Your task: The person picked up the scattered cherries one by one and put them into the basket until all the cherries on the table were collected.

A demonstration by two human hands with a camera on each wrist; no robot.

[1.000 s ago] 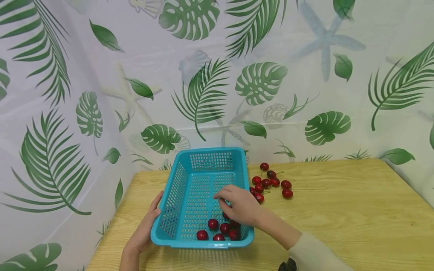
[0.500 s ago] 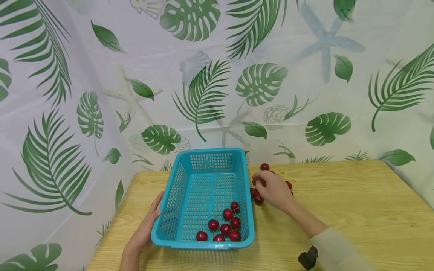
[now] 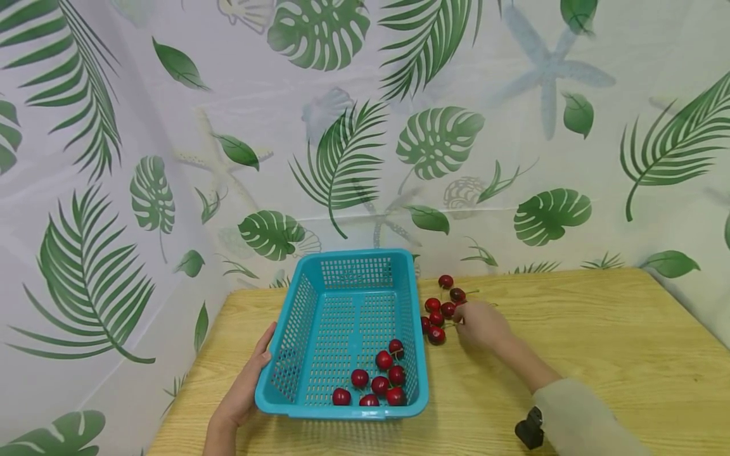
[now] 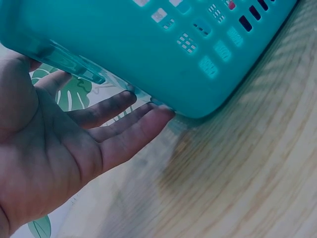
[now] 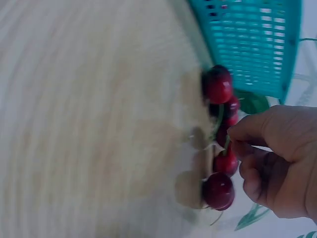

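My left hand steadies the left side of a turquoise perforated plastic basket. In the left wrist view its nearly straight fingers touch the basket's outer wall, with the thumb up by the rim. Several dark red cherries lie in the basket's near right corner. Right of the basket, my right hand is at the edge of a group of loose cherries. The right wrist view shows its thumb and forefinger pinching the green stem of a cherry; the other fingers are curled.
The wooden table stretches to the right of the cherries. Behind it hangs a white cloth with a green leaf print, and it also covers the left side. A dark device is worn at the right wrist.
My right hand has left the basket's inside and moved right to the cherries on the table, then on to their right edge. The left hand and basket stay put.
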